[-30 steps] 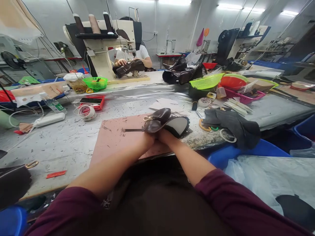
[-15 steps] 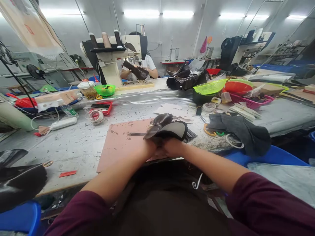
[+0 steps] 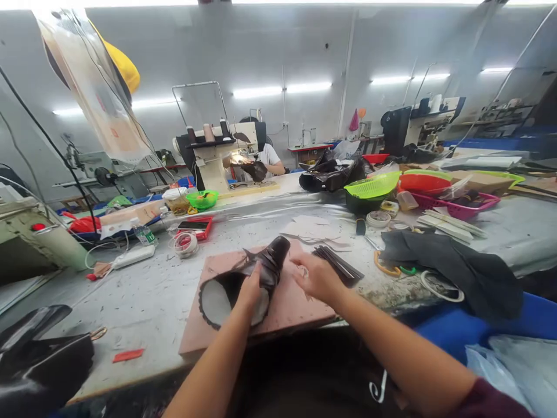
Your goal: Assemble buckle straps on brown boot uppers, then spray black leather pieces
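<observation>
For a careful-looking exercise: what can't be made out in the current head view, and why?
In the head view:
Left hand: most fingers hidden behind the dark shoe upper.
Right hand: too blurred to tell whether it pinches anything.
Co-worker: mostly hidden behind the sewing machine.
Bottle: most label print too small.
Glossy dark leather-like piece: cut off by left edge.

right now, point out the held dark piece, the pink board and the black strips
held dark piece [image 3: 271,266]: head view, on its glossy outer side
pink board [image 3: 295,306]: head view, on its bare top
black strips [image 3: 340,265]: head view, mid-length on the bundle
</observation>
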The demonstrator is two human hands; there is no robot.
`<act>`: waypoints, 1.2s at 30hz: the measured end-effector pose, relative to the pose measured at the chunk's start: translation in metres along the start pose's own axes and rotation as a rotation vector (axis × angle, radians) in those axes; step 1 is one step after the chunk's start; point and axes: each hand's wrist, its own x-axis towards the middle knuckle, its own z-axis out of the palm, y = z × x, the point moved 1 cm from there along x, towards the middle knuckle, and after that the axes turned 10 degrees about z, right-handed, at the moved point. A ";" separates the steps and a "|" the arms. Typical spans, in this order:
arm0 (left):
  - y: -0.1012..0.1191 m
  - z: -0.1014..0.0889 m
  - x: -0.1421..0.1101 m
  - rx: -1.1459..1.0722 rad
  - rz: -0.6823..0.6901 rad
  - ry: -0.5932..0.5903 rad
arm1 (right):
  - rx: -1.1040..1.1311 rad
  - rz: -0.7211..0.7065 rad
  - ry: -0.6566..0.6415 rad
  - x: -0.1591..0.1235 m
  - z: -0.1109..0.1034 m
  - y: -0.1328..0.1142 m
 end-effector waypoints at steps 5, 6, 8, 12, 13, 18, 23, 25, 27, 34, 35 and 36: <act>0.024 0.014 -0.039 -0.359 -0.085 -0.059 | 0.269 -0.005 -0.116 -0.018 0.014 -0.004; 0.027 0.017 -0.046 -0.397 -0.106 -0.030 | 0.229 -0.044 -0.116 -0.019 0.015 -0.008; 0.032 0.022 -0.055 -0.446 -0.157 0.046 | 0.077 -0.141 -0.083 -0.020 0.015 -0.017; 0.038 0.029 -0.062 -0.531 -0.214 0.088 | -0.208 -0.200 0.092 -0.017 0.017 -0.025; 0.039 0.031 -0.063 -0.558 -0.213 0.078 | -0.233 -0.175 0.145 -0.016 0.019 -0.024; 0.042 0.036 -0.069 -0.613 -0.265 0.027 | -0.262 -0.090 0.352 -0.018 0.032 -0.014; 0.038 0.033 -0.071 -0.672 -0.274 -0.065 | -0.240 -0.128 0.394 -0.020 0.031 -0.015; 0.035 0.032 -0.070 -0.738 -0.246 -0.200 | -0.219 -0.166 0.410 -0.021 0.029 -0.016; 0.032 0.030 -0.068 -0.780 -0.209 -0.309 | -0.226 -0.172 0.429 -0.023 0.027 -0.015; 0.027 0.030 -0.067 -0.803 -0.147 -0.497 | -0.154 -0.218 0.573 -0.030 0.024 -0.007; 0.027 0.031 -0.068 -0.821 -0.127 -0.527 | -0.116 -0.217 0.574 -0.029 0.023 -0.008; 0.026 0.032 -0.069 -0.838 -0.110 -0.555 | -0.074 -0.206 0.575 -0.028 0.022 -0.010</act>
